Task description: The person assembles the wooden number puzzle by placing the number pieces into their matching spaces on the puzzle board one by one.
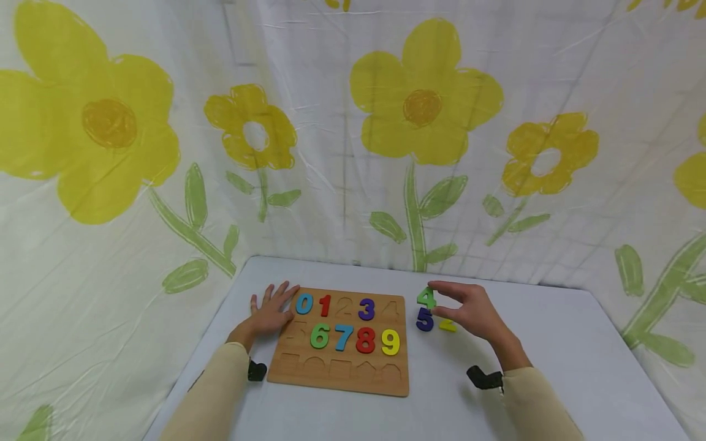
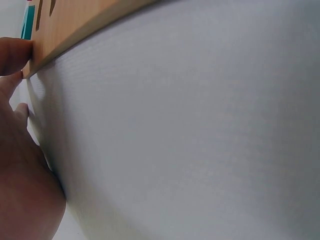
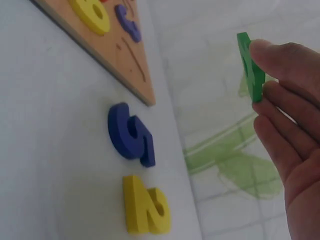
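My right hand (image 1: 471, 311) pinches a green number 4 (image 1: 426, 298) between thumb and fingers, held upright above the table to the right of the board. In the right wrist view the same green 4 (image 3: 251, 67) shows edge-on. My left hand (image 1: 270, 313) lies with spread fingers at the upper left corner of the wooden number board (image 1: 342, 383), its thumb on the edge. Seated in the board are 0, 1, 3, 6, 7, 8 and 9; the recesses for 2, 4 and 5 show bare wood. A dark blue 5 (image 3: 131, 135) and a yellow 2 (image 3: 145, 205) lie on the table.
The white table (image 1: 441, 404) ends at a hanging cloth (image 1: 331, 239) printed with yellow flowers. Along the board's bottom row run several shallow shape recesses (image 1: 340, 368). Dark straps (image 1: 484, 378) sit at both wrists.
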Available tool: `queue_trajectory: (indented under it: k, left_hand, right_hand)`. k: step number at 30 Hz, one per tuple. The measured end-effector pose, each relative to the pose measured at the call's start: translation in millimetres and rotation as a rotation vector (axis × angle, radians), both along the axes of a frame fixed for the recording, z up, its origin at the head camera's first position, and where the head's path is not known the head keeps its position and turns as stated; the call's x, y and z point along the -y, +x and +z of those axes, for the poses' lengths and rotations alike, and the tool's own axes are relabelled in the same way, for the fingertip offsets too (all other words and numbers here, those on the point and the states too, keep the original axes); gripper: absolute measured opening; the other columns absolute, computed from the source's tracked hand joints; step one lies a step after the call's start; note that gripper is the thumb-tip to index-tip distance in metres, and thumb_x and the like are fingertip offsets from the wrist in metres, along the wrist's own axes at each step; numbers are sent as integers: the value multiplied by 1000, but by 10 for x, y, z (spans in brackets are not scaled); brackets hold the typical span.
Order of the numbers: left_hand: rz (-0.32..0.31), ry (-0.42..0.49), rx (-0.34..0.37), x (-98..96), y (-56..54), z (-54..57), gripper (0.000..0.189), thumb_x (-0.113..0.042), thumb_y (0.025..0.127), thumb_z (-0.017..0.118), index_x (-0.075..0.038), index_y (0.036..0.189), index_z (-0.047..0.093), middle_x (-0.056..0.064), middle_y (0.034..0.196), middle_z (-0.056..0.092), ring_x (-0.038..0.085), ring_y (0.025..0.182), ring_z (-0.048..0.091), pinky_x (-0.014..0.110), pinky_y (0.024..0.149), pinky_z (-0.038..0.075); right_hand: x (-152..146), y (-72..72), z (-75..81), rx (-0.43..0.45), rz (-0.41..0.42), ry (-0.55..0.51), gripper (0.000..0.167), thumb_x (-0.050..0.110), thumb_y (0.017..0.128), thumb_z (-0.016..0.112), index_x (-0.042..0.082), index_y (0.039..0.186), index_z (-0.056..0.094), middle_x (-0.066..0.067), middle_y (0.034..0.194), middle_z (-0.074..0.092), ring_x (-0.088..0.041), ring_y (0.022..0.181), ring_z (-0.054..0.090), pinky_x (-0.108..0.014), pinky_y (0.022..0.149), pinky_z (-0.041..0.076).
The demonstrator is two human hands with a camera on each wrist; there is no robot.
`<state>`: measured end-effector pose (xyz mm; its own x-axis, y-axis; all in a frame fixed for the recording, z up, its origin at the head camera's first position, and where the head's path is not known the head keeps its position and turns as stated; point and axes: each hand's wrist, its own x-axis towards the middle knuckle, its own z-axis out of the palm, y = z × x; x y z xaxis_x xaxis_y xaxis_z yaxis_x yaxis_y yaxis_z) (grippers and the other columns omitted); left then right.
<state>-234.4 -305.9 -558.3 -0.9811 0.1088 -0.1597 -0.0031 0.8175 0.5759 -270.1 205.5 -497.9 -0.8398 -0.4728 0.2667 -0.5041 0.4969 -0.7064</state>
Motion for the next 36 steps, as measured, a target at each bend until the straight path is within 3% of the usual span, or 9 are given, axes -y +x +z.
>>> queue_trajectory:
  k: [5, 11, 16, 21, 26, 32, 36]
  left_hand:
    - [-4, 16, -12, -2, 10, 18, 75, -24, 99, 54, -15, 171, 36, 23, 182, 15, 56, 166, -5, 80, 122, -18]
    - [3, 8, -5, 19, -44, -69, 76, -25, 100, 53, -14, 173, 34, 21, 183, 14, 54, 167, -6, 79, 122, -20]
    - [7, -9, 14, 19, -59, -74, 77, -23, 100, 53, -14, 173, 31, 21, 184, 12, 54, 167, -8, 78, 122, -21]
    - [15, -22, 23, -18, -20, 29, 77, -22, 99, 54, -14, 173, 33, 21, 184, 13, 54, 167, -6, 79, 123, -18]
    - [14, -42, 33, -51, 4, 92, 75, -21, 101, 54, -13, 173, 33, 21, 184, 14, 54, 168, -4, 80, 124, -16]
    - [12, -39, 31, -39, -9, 79, 75, -22, 101, 53, -14, 173, 33, 21, 184, 13, 54, 168, -5, 80, 124, -16]
    - [10, -41, 32, -32, -12, 69, 74, -21, 102, 54, -14, 173, 33, 20, 184, 14, 54, 168, -5, 80, 123, -16]
  right_hand:
    - [161, -54, -63, 29, 8, -16, 53, 22, 92, 90, 14, 142, 75, -3, 144, 75, -32, 136, 71, -51, 112, 54]
    - [345, -92, -162, 36, 41, -36, 53, 18, 91, 91, 10, 141, 75, -9, 143, 75, -41, 134, 70, -56, 110, 55]
    - [461, -127, -259, 65, 66, -50, 52, 17, 90, 91, 10, 140, 76, -9, 141, 76, -42, 134, 70, -59, 110, 55]
    - [539, -173, -382, 62, 70, -16, 51, 16, 90, 91, 13, 139, 76, -6, 140, 77, -36, 133, 72, -54, 110, 56]
    - [587, -196, -469, 68, 69, 24, 53, 15, 90, 91, 8, 140, 75, -6, 139, 77, -36, 132, 72, -53, 109, 57]
    - [643, -216, -523, 34, 80, 72, 53, 20, 90, 91, 7, 139, 75, -7, 136, 79, -38, 128, 74, -54, 103, 61]
    - [688, -222, -549, 52, 79, 78, 53, 20, 90, 91, 8, 139, 76, -6, 136, 79, -35, 131, 73, -54, 107, 59]
